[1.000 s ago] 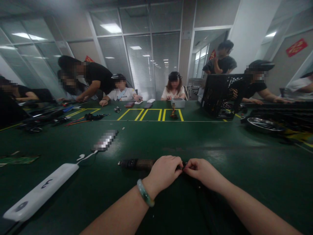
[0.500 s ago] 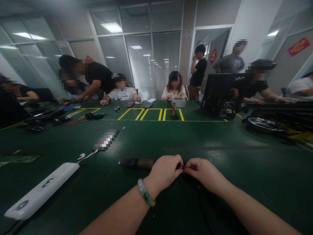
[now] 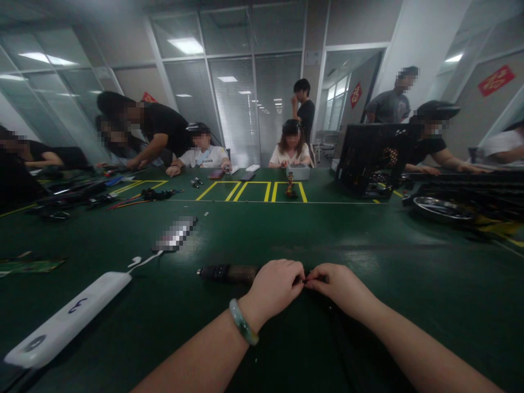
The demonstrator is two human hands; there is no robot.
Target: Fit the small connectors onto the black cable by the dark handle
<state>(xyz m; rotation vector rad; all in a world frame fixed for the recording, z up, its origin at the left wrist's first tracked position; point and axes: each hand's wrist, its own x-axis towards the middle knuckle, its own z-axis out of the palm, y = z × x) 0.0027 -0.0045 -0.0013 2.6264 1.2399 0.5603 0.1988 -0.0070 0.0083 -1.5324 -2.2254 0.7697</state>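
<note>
In the head view my left hand (image 3: 276,286), with a jade-like bangle (image 3: 244,322) at its wrist, is pinched closed. My right hand (image 3: 338,286) meets it fingertip to fingertip, also closed. Something small sits between the fingertips; it is too small and too covered to name. Behind my left hand lies a dark electric screwdriver (image 3: 227,273), its tip pointing left and its rear hidden by the hand. Below the hands, a dark cord-like strip is faintly visible on the green table (image 3: 262,232).
A white power bank (image 3: 71,319) marked 3 lies at left, cabled to a blurred-out device (image 3: 177,233). A green circuit board (image 3: 30,266) is at far left. Across the table stand a black computer case (image 3: 368,158), a grey box (image 3: 298,172) and a wire bundle (image 3: 290,184). Several people work around.
My hands keep nearly the same pose, fingertips together. In the background a standing person has moved left, away from the doorway. The view has shifted very slightly.
</note>
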